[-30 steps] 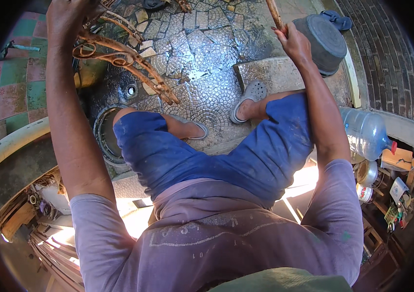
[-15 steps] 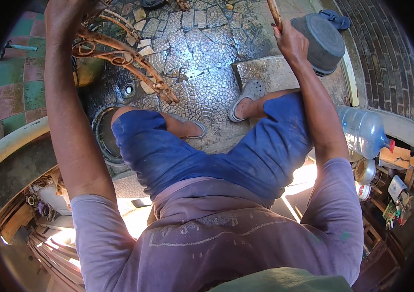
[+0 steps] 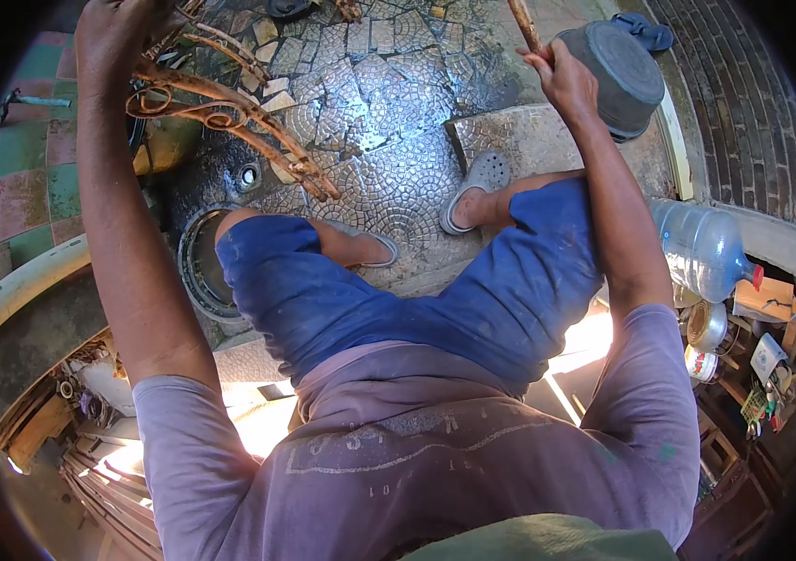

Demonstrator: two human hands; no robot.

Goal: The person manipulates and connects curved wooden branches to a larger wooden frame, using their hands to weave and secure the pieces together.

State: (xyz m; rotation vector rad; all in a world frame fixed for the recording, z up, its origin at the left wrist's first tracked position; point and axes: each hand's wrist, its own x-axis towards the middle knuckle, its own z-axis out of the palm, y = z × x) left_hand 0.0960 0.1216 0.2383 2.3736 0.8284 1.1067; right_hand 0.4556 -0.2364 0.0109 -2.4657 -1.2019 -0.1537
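My left hand (image 3: 122, 35) is at the upper left, its fingers curled over the end of a brown wooden frame (image 3: 258, 117) and partly hidden. The frame has long slanting rods and curled loops, and its lower tip hangs over the wet paving. At the upper right, my right hand (image 3: 568, 82) is closed around the lower end of a brown wooden stick (image 3: 525, 24), which runs out of the top of the picture. Beside that hand stands a dark, round pot (image 3: 611, 79).
A round basin (image 3: 206, 262) lies by my left knee. A clear water bottle (image 3: 702, 248) with a red cap lies on the right. My feet in grey clogs (image 3: 477, 182) rest on mosaic paving (image 3: 379, 178). A brick wall (image 3: 744, 103) borders the right side.
My left hand and the upper part of the wooden frame have shifted slightly left. My right hand has moved a little, and the stick has tilted slightly left.
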